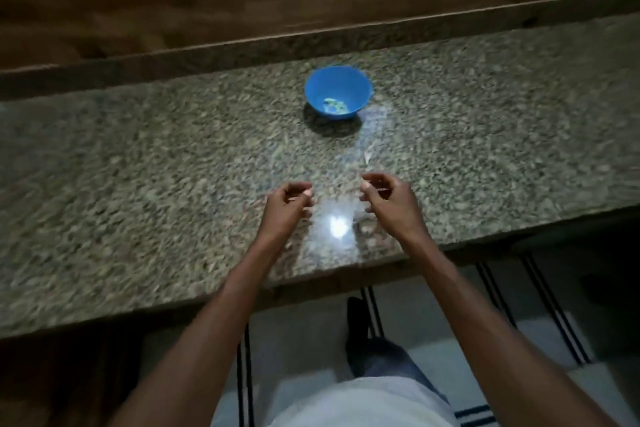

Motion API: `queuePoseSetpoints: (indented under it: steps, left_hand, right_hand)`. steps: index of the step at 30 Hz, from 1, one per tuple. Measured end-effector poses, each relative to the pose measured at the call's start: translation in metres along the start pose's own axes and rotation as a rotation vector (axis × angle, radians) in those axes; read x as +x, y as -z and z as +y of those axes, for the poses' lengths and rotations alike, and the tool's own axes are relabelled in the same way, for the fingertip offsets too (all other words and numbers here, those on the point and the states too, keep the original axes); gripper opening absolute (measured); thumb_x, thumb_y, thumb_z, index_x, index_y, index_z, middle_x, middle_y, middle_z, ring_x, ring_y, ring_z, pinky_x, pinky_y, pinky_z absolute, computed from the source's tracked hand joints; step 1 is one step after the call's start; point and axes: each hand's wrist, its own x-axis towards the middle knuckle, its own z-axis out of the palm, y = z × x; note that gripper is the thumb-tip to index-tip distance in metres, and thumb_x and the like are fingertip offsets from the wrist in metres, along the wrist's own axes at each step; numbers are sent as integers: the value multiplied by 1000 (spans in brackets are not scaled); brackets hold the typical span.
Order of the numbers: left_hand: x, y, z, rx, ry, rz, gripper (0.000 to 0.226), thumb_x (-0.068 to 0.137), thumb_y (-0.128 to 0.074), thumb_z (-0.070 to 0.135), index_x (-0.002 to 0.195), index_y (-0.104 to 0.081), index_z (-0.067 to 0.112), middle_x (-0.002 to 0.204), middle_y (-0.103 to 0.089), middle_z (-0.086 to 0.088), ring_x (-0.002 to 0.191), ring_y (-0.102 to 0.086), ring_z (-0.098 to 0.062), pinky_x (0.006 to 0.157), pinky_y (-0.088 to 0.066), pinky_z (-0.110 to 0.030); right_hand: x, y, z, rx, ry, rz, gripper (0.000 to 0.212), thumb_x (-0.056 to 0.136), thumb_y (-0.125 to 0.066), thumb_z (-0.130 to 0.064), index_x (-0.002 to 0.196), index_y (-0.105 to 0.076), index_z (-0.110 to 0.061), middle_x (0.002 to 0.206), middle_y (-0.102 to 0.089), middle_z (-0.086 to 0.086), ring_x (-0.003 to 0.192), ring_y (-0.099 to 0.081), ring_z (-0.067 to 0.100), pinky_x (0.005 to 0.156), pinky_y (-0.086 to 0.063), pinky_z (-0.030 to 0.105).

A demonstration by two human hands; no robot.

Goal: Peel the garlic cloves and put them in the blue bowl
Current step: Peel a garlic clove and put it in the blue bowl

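Note:
The blue bowl (338,91) stands on the speckled granite counter (138,166), in the middle toward the back. A few pale peeled garlic cloves (334,105) lie at its bottom. My left hand (285,206) and my right hand (389,199) hover side by side over the counter's near part, well in front of the bowl and a short gap apart. Both have their fingers curled with the thumb close to the fingertips. Motion blur hides whether either pinches something small.
A thin pale scrap (367,157), perhaps garlic skin, lies on the counter between the bowl and my right hand. A raised stone ledge (311,45) runs along the counter's back. The counter's front edge is just below my wrists, with tiled floor (433,305) beneath.

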Motion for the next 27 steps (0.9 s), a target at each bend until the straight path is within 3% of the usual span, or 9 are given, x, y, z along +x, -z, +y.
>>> queuePoseSetpoints:
  steps: [2, 6, 9, 11, 15, 18, 20, 24, 27]
  left_hand:
    - [35, -22, -5, 206, -28, 23, 16, 97, -67, 8, 112, -70, 13, 101, -71, -6, 91, -68, -19, 82, -59, -36]
    - [77, -53, 0, 488, -79, 25, 41, 86, -72, 7, 127, -66, 6, 117, -69, -9, 106, -66, -21, 94, -52, -30]
    - [97, -64, -3, 615, -122, 62, 41, 81, -74, 10, 122, -70, 6, 117, -67, -11, 106, -64, -22, 97, -51, -32]
    - [105, -68, -6, 662, -137, 85, 38, 82, -78, 10, 120, -71, 8, 113, -66, -10, 103, -64, -24, 95, -52, -37]
    - [115, -75, -6, 691, -155, 109, 39, 79, -77, 9, 117, -71, 15, 104, -64, -4, 96, -63, -24, 89, -53, -42]
    - [120, -78, -5, 684, -135, 113, 38, 78, -77, 10, 114, -70, 21, 98, -62, -1, 93, -60, -25, 84, -52, -44]
    - [120, -77, -3, 678, -132, 106, 39, 78, -76, 10, 113, -70, 25, 94, -58, 3, 90, -58, -23, 82, -52, -42]
    - [119, -72, -3, 652, -129, 80, 38, 82, -73, 11, 116, -69, 29, 95, -53, 9, 90, -54, -18, 81, -53, -40]
    - [117, -71, -2, 636, -128, 79, 38, 83, -71, 9, 116, -70, 29, 97, -54, 7, 91, -56, -18, 81, -53, -38]
  right_hand:
    - [37, 21, 14, -127, 2, 20, 17, 100, -66, -16, 114, -76, -17, 98, -77, 0, 82, -73, 10, 70, -64, 31]
    - [118, 51, 29, -333, 68, 41, 28, 95, -63, -1, 117, -78, -10, 109, -75, 6, 86, -69, 8, 74, -50, 6]
    - [159, 71, 40, -453, 27, 153, 33, 94, -61, -2, 122, -75, -10, 119, -68, 13, 109, -66, 25, 88, -49, 23]
    - [172, 86, 47, -526, 6, 170, 34, 95, -61, -2, 125, -74, -9, 124, -63, 15, 113, -61, 29, 84, -44, 22]
    - [186, 86, 49, -506, 223, -82, 25, 98, -68, -7, 121, -76, -6, 112, -63, 13, 96, -65, 25, 86, -56, 34]
    - [200, 63, 46, -485, 314, -272, 21, 97, -72, -7, 117, -78, -8, 110, -62, 11, 96, -62, 21, 83, -52, 29]
    - [208, 48, 46, -522, 387, -350, 22, 94, -73, -3, 113, -79, -12, 109, -60, 9, 96, -61, 24, 79, -52, 33]
    - [214, 38, 53, -656, 511, -386, 21, 91, -74, -2, 108, -79, -14, 106, -58, 7, 89, -59, 25, 66, -56, 44]
    - [209, 38, 55, -655, 525, -344, 11, 95, -70, -5, 103, -75, -11, 102, -59, 7, 87, -59, 25, 65, -56, 46]
